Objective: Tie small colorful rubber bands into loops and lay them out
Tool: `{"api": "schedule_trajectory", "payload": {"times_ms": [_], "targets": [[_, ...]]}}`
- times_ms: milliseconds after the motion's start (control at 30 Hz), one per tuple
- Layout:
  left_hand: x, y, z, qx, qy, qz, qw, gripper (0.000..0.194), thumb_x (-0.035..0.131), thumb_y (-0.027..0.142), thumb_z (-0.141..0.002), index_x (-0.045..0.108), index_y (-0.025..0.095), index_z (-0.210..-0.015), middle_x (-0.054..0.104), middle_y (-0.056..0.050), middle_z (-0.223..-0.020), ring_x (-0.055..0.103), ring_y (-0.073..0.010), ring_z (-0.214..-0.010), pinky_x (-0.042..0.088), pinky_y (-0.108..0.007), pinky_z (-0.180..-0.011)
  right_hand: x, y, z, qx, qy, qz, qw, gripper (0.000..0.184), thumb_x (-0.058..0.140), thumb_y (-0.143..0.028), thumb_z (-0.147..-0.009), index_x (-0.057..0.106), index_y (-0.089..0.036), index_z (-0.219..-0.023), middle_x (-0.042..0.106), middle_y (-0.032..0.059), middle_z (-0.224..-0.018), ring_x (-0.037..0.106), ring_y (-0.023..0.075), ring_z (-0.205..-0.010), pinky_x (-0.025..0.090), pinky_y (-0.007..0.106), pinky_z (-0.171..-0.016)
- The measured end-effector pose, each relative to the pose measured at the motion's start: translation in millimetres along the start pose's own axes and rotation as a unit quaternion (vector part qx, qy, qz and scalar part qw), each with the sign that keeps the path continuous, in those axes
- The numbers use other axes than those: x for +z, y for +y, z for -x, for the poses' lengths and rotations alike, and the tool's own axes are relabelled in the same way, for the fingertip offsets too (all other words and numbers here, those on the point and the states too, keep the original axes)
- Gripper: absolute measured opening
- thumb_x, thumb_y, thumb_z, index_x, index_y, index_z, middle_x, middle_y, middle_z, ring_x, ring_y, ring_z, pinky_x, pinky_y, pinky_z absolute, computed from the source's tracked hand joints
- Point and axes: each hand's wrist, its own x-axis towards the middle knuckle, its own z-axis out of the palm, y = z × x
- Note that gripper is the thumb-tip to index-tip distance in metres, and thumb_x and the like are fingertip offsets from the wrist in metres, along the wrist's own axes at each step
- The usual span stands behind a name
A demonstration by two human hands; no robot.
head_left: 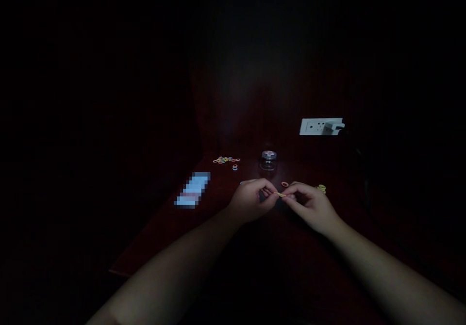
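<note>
The left hand [251, 200] and the right hand [312, 206] pinch a thin yellow elastic band [280, 195] between them, just in front of the clear round jar with a pale lid [269, 161] on the dark red bench [160, 240]. An orange-red ring-shaped band [285, 184] lies near the jar, to its right; yellow-green bands [321, 188] sit farther right, mixed coloured bands [225, 160] to its left. I'd keep the fingertip grips light and level, drawing gently so the strand neither twists nor snaps away.

Single head-worn view, facing forward and down over forearms, table at middle distance
</note>
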Motion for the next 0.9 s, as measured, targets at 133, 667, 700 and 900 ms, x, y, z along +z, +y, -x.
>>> {"api": "schedule_trajectory", "payload": {"times_ms": [133, 667, 700, 900], "targets": [[0.5, -1.1, 0.7, -0.006, 0.001, 0.000, 1.000, 0.012, 0.061, 0.026, -0.078, 0.066, 0.015, -0.081, 0.066, -0.001, -0.071, 0.057, -0.0085, -0.062, 0.044, -0.019, -0.058, 0.4, -1.3, -0.1, -0.005, 0.017, -0.017, 1.000, 0.011, 0.063, -0.028, -0.080, 0.065, -0.017, -0.079, 0.056, 0.0014, -0.067, 0.050, 0.0135, -0.060, 0.043, 0.026, -0.057], [-0.6, 2.4, -1.9, -0.025, 0.021, -0.025, 0.999, 0.012, 0.059, 0.026, -0.081, 0.067, 0.016, -0.079, 0.068, -0.001, -0.076, 0.059, -0.0098, -0.067, 0.046, -0.020, -0.065, -2.0, -3.3, 0.4, -0.023, -0.043, -0.007, 0.999, 0.010, 0.060, -0.026, -0.084, 0.066, -0.020, -0.078, 0.065, 0.0040, -0.078, 0.061, 0.0191, -0.080, 0.047, 0.033, -0.076], [-0.7, 2.2, -2.0, -0.025, 0.019, -0.024, 0.999, 0.012, 0.059, 0.026, -0.081, 0.067, 0.017, -0.080, 0.068, -0.001, -0.076, 0.059, -0.0100, -0.067, 0.047, -0.021, -0.065, -2.3, -3.1, 0.4, -0.022, -0.044, -0.008, 0.999, 0.010, 0.060, -0.026, -0.084, 0.066, -0.020, -0.078, 0.065, 0.0038, -0.077, 0.061, 0.0191, -0.080, 0.047, 0.033, -0.076], [-1.7, 0.7, -1.5, -0.007, 0.007, -0.026, 1.000, 0.013, 0.060, 0.028, -0.082, 0.068, 0.018, -0.084, 0.070, -0.001, -0.079, 0.060, -0.0103, -0.068, 0.048, -0.022, -0.066, -2.9, -1.9, 0.0, 0.006, -0.021, -0.026, 0.999, 0.012, 0.060, -0.028, -0.083, 0.065, -0.019, -0.079, 0.064, 0.0039, -0.076, 0.060, 0.0181, -0.075, 0.046, 0.031, -0.071]]}}
